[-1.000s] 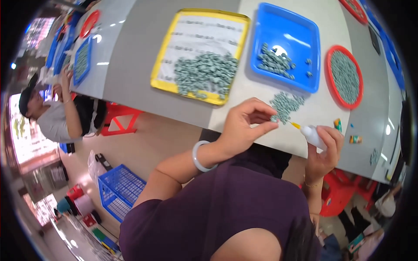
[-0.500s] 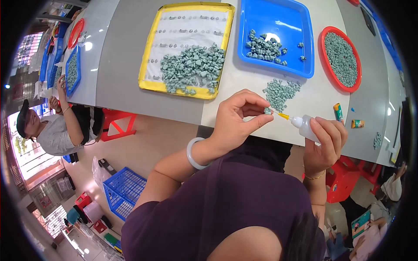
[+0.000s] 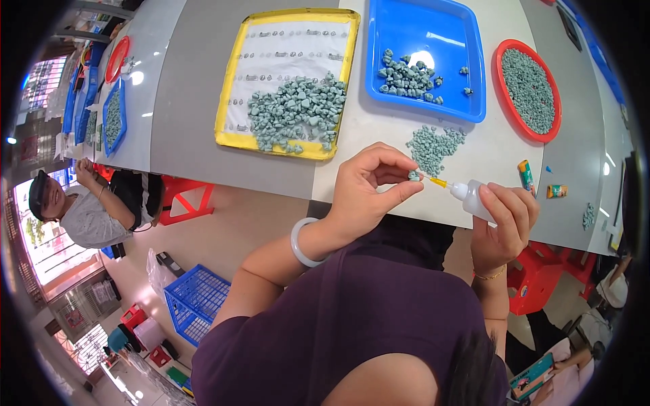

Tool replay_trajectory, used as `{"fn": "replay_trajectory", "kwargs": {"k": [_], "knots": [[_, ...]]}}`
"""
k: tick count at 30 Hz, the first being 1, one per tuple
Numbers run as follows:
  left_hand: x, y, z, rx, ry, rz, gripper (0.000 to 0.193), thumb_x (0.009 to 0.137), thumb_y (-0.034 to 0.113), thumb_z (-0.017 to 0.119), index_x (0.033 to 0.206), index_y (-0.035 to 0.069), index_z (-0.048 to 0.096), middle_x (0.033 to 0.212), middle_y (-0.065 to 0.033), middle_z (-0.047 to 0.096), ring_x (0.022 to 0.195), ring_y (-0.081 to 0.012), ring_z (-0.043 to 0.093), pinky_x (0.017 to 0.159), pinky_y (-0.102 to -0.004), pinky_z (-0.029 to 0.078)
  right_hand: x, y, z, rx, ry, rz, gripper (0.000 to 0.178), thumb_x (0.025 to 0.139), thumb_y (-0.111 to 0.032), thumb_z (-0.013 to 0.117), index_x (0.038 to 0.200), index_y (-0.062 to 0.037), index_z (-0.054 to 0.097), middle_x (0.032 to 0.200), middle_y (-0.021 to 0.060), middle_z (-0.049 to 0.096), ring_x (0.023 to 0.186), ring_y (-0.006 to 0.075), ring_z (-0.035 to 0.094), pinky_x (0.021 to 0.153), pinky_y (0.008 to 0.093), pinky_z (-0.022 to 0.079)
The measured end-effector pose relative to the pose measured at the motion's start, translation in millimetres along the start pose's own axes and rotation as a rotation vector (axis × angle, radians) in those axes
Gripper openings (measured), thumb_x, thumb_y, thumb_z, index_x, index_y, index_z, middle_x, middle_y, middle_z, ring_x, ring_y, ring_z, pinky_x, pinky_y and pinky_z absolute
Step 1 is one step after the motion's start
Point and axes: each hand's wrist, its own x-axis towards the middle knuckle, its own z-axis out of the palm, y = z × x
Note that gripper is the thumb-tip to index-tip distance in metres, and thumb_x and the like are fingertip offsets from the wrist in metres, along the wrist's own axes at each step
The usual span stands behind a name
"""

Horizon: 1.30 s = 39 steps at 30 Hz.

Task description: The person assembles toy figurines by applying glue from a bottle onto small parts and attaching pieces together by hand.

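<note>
Between thumb and fingertips, my left hand (image 3: pixel 369 186) pinches a small grey-green piece (image 3: pixel 414 176). My right hand (image 3: pixel 508 220) is wrapped round a translucent squeeze bottle (image 3: pixel 472 196) with a yellow needle tip (image 3: pixel 439 182). The thin needle points left and reaches the pinched piece or stops just short of it; I cannot tell which. Just beyond my hands lies a loose pile of smaller grey-green pieces (image 3: pixel 435 145) on the table.
A yellow-edged tray (image 3: pixel 271 143) holds many larger grey-green pieces. Beyond the pile stands a blue tray (image 3: pixel 467 105) with some pieces in it. A red round tray (image 3: pixel 500 84) full of small pieces is at right, near two small green-and-orange tubes (image 3: pixel 525 174). A co-worker (image 3: pixel 98 203) is at far left.
My hands keep nearly the same pose, with the needle still at the piece. At far left the co-worker's hands have come down from the blue tray and together.
</note>
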Motion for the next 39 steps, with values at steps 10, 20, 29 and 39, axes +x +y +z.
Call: {"fn": "replay_trajectory", "kwargs": {"k": [10, 20, 29, 39], "knots": [[6, -2, -6, 0.026, -0.019, 0.017, 0.022, 0.075, -0.011, 0.062, 0.094, -0.001, 0.056, 0.093, -0.0066, 0.052, 0.090, -0.0194, 0.062, 0.080, -0.0288, 0.051, -3, 31, 14, 0.202, -0.008, 0.400, 0.023, 0.069, 0.003, 0.068, 0.089, -0.0055, 0.061, 0.091, 0.0058, 0.061, 0.086, 0.0212, 0.055, 0.083, 0.0320, 0.041], [-3, -6, -21, 0.071, 0.073, -0.102, 0.018, 0.076, -0.004, 0.064, 0.092, 0.002, 0.058, 0.088, -0.0020, 0.058, 0.085, -0.0103, 0.057, 0.075, -0.0241, 0.047, -69, 91, 40, 0.061, 0.377, 0.514, 0.041, 0.076, -0.002, 0.065, 0.111, -0.0002, 0.043, 0.100, 0.0093, 0.047, 0.095, 0.0211, 0.045, 0.088, 0.0335, 0.035], [-5, -14, -17, -0.002, 0.008, -0.088, 0.019, 0.078, -0.004, 0.064, 0.094, 0.001, 0.056, 0.094, -0.0030, 0.057, 0.092, -0.0108, 0.057, 0.084, -0.0258, 0.047, -34, 19, 59, 0.363, -0.231, 0.370, 0.009, 0.075, 0.002, 0.059, 0.084, 0.0007, 0.061, 0.079, 0.0111, 0.054, 0.068, 0.0230, 0.053, 0.060, 0.0288, 0.043], [-2, -15, -27, 0.003, 0.004, -0.066, 0.019, 0.078, 0.000, 0.066, 0.094, 0.003, 0.055, 0.094, -0.0022, 0.056, 0.090, -0.0100, 0.057, 0.082, -0.0250, 0.047, -19, 21, 62, 0.320, -0.275, 0.382, 0.004, 0.074, 0.002, 0.059, 0.077, 0.0010, 0.057, 0.071, 0.0101, 0.051, 0.064, 0.0241, 0.052, 0.057, 0.0312, 0.041]]}}
